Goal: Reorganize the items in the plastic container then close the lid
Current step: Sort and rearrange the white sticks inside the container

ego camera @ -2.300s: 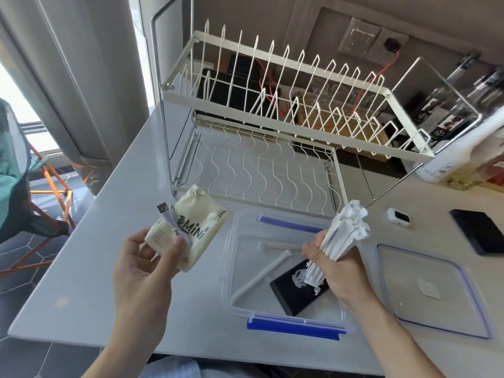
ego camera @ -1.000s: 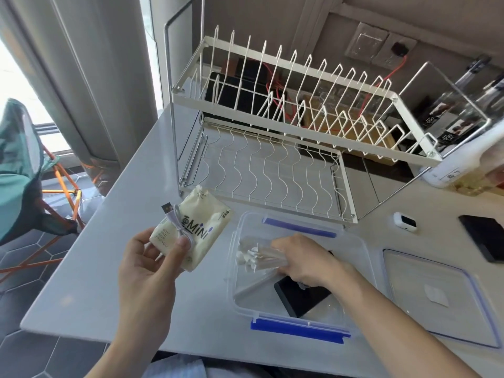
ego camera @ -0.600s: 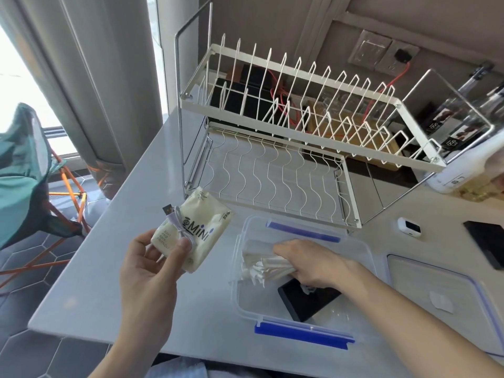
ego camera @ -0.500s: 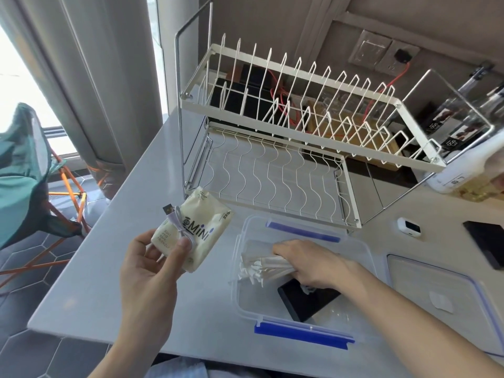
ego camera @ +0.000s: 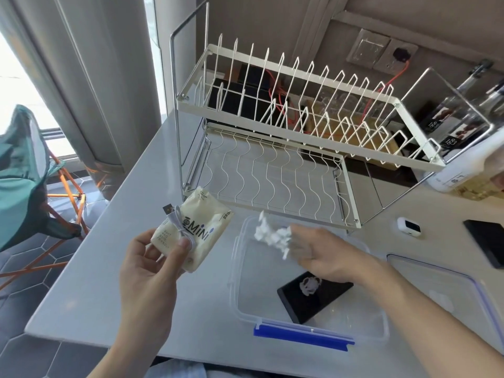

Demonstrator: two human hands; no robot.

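Observation:
A clear plastic container (ego camera: 240, 306) with blue latches stands open on the grey counter. A black flat card (ego camera: 313, 294) lies on its floor. My right hand (ego camera: 324, 255) is over the container, shut on a bundle of white wrapped straws (ego camera: 271, 236) whose ends point up and left above the far-left corner. Left of the container, my left hand (ego camera: 148, 271) holds up a cream tissue pack (ego camera: 196, 230) marked MINI and presses a white USB cable (ego camera: 177, 223) against it. The clear lid (ego camera: 441, 301) lies flat to the right of the container.
A white two-tier dish rack (ego camera: 286, 148) stands just behind the container. A small white device (ego camera: 408, 226), a black pad (ego camera: 488, 241) and a white bottle (ego camera: 463, 167) sit at the right. The counter's edge runs along the left, with a folding chair (ego camera: 24, 170) beyond it.
My right hand has lifted the straw bundle from low inside the container and turned its ends upward toward the far-left corner. The left hand has kept the tissue pack and cable still.

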